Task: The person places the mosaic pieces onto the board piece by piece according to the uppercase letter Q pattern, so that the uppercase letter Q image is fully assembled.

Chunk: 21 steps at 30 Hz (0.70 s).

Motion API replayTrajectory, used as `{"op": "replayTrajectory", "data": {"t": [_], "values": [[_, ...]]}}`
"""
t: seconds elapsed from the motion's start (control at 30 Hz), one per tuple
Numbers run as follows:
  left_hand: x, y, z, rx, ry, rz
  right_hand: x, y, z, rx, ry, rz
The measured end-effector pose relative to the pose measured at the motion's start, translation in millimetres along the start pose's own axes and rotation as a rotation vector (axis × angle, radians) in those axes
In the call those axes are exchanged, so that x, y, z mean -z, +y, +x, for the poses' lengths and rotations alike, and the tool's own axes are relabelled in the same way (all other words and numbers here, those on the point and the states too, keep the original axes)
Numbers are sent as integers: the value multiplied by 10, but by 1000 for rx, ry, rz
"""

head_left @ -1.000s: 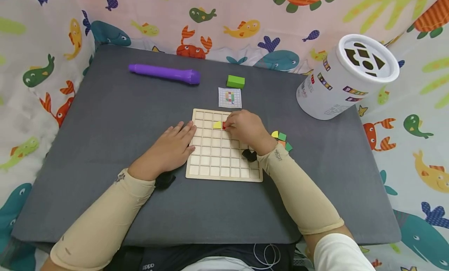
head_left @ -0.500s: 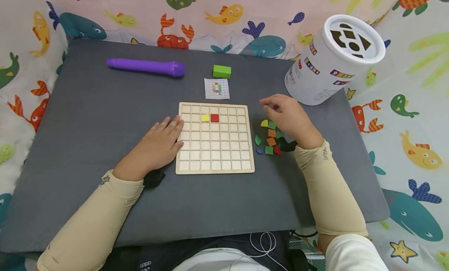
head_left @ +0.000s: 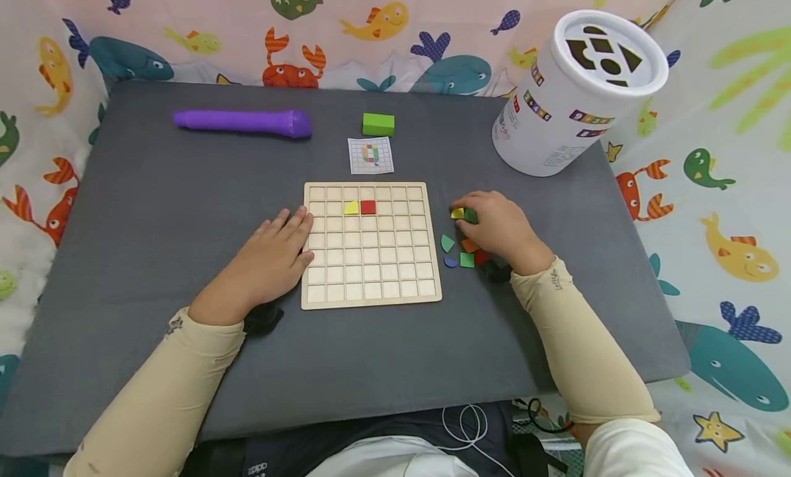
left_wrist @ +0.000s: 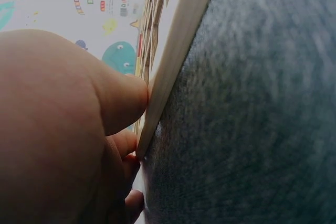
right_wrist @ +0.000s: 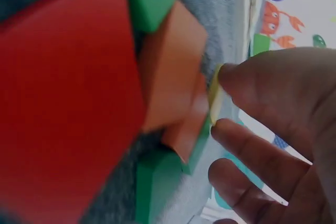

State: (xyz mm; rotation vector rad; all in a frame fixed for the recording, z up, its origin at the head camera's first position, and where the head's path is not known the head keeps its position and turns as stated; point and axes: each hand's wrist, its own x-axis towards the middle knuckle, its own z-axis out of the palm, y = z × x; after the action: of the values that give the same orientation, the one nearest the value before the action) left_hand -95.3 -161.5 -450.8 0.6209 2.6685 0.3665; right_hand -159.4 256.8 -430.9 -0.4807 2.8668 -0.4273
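Note:
A wooden grid board (head_left: pixel 371 266) lies on the grey table, with a yellow piece (head_left: pixel 351 207) and a red square piece (head_left: pixel 368 207) side by side in its upper cells. My left hand (head_left: pixel 262 263) rests with straight fingers along the board's left edge, its thumb touching the rim (left_wrist: pixel 176 51). Right of the board, my right hand (head_left: pixel 503 226) is over a small pile of coloured blocks. Thumb and index finger pinch a yellow block (right_wrist: pixel 215 95) by its ends. Orange blocks (right_wrist: pixel 176 66), green blocks (right_wrist: pixel 157 182) and a red block (right_wrist: pixel 68 108) lie close by; my hand partly hides the pile.
Behind the board lies a printed pattern card (head_left: pixel 371 156), with a green block (head_left: pixel 378 125) beyond it. A purple stick-shaped thing (head_left: pixel 242 122) lies at the back left. A white bucket with shape holes in its lid (head_left: pixel 577 96) stands at the back right.
My right hand has left the red square piece on the board, moved right to the pile and come down on the yellow block. The left hand has stayed at the board's edge.

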Motion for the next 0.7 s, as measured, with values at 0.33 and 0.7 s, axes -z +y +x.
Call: {"op": "replayTrajectory", "data": {"t": [0.33, 0.7], "values": [[-28, 31, -3, -7, 16, 4, -7, -119, 40, -43, 24, -76], [9, 5, 3, 11, 7, 20, -85, -819, 330, 61, 51, -63]]}}
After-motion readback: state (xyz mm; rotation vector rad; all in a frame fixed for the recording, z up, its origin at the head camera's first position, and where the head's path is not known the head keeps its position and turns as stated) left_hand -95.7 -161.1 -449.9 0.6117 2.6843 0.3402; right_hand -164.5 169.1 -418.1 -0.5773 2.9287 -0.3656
